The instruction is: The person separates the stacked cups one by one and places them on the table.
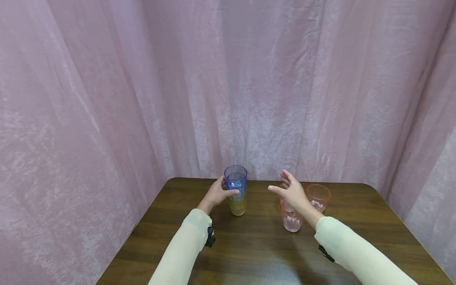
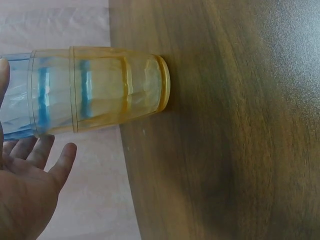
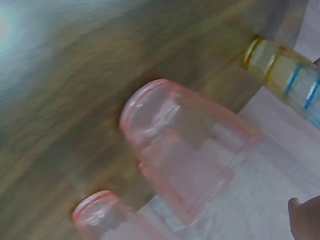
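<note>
Sleeves of ours are reaching in from the table's near edge, and at their ends both hands are working toward the far edge. Our left hand is resting against the left side of the cup stack, a blue cup nested in a yellow one, standing upright near the middle of the far edge. From the head view the thumb appears to be lying across the stack's front; the left wrist view shows the fingers fairly straight and spread just beside the cups' wall, so we are judging this a loose, open touch and not a firm grip.

Our right hand is hovering, fingers spread wide and relaxed, holding nothing. Directly below and just behind its palm, the near pink cup is standing upright, its mouth up, partly hidden by the hand. Another pink cup is standing just beside it, toward the far right corner.

What matters is this: the near pink cup's long axis is running vertically, and it is lying beneath the right fingers, slightly toward the near edge from the fingertips. Our right hand is clearly the nearer one to it; the left is well apart, across the gap between the stack and the pink cups.
</note>
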Available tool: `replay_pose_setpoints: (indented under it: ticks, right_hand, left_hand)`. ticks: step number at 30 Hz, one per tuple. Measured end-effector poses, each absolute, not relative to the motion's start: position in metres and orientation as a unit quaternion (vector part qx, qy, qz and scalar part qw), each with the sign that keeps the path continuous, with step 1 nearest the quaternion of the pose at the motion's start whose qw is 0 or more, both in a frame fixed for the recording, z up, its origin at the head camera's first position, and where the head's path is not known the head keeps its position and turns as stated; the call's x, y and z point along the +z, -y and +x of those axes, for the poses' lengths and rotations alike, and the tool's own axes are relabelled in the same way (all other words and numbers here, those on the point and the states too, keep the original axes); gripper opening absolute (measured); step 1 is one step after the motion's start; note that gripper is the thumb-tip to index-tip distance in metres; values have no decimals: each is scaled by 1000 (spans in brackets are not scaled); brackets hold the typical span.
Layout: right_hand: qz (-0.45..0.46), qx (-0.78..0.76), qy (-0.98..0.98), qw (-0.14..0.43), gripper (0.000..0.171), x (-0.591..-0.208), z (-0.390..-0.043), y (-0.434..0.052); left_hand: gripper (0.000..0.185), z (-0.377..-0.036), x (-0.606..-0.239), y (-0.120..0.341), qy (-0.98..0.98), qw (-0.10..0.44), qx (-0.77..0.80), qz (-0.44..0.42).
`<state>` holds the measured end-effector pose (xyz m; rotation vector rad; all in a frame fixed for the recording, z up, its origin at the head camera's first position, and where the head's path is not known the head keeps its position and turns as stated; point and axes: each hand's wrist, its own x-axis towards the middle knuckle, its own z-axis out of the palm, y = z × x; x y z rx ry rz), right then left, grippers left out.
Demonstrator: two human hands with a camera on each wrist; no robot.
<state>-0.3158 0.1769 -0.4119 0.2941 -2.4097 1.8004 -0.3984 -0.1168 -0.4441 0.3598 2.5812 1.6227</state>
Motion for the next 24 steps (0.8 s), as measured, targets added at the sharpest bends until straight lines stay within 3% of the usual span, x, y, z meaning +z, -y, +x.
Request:
replay_pose_setpoints:
  ticks: [24]
  right_hand:
    - [90, 547, 830, 54, 97, -411, -356, -102]
  left_hand:
    - [88, -401, -445, 120, -834, 33, 534, 138]
